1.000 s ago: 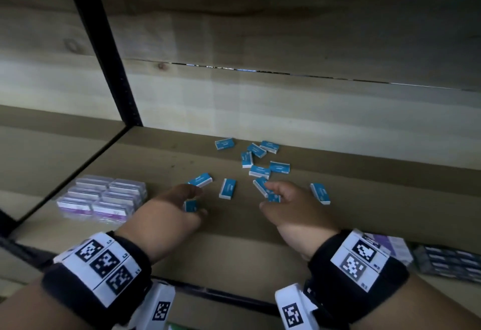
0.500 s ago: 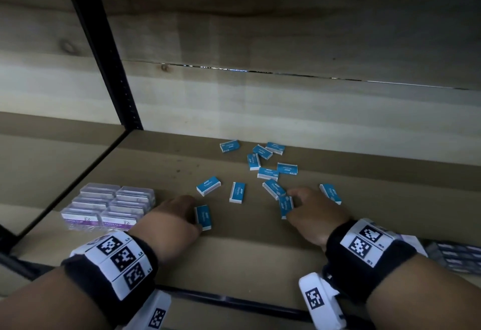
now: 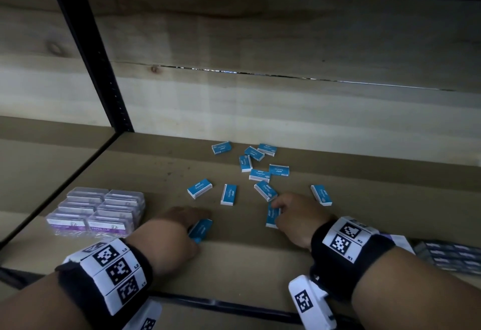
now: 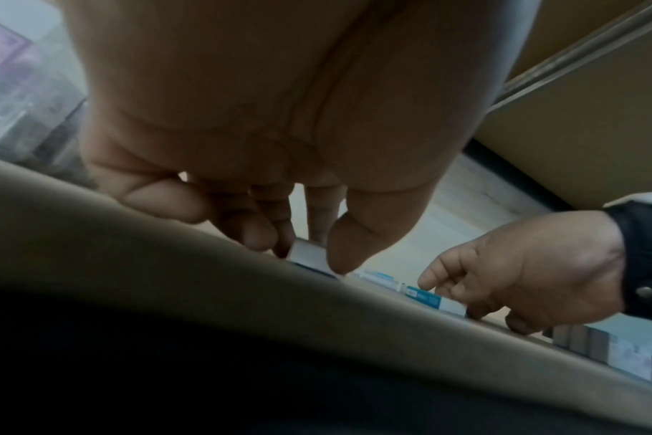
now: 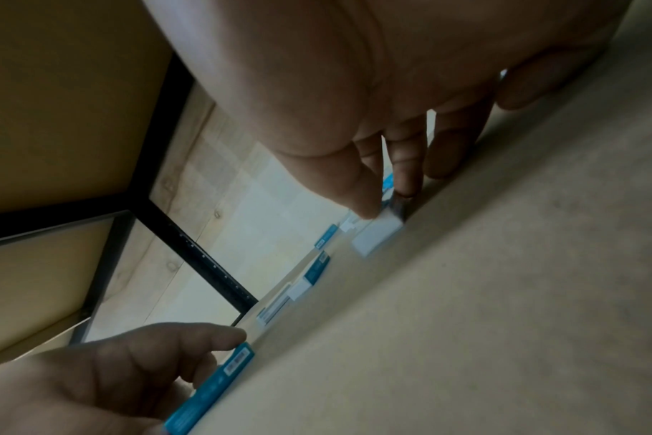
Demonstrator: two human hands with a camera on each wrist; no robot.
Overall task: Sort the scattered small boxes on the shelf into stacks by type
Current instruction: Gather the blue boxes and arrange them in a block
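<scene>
Several small blue staples boxes lie scattered on the wooden shelf (image 3: 156,163), most in a loose cluster (image 3: 256,165) near the back. My left hand (image 3: 182,219) pinches one blue box (image 3: 200,229) flat on the shelf near the front; thumb and fingers close on the same box (image 4: 309,254) in the left wrist view. My right hand (image 3: 291,208) pinches another blue box (image 3: 272,215) between thumb and fingers; the right wrist view shows that box's white end (image 5: 378,234). Both boxes touch the shelf.
A block of clear paper-clip cases (image 3: 99,211) with purple labels stands at the front left. Dark boxes (image 3: 453,253) lie at the front right edge. A black upright post (image 3: 104,69) rises at the back left. Wooden boards close the back.
Both hands have drawn back toward the shelf's front, each dragging a blue box along with it, away from the cluster. The other boxes have stayed put.
</scene>
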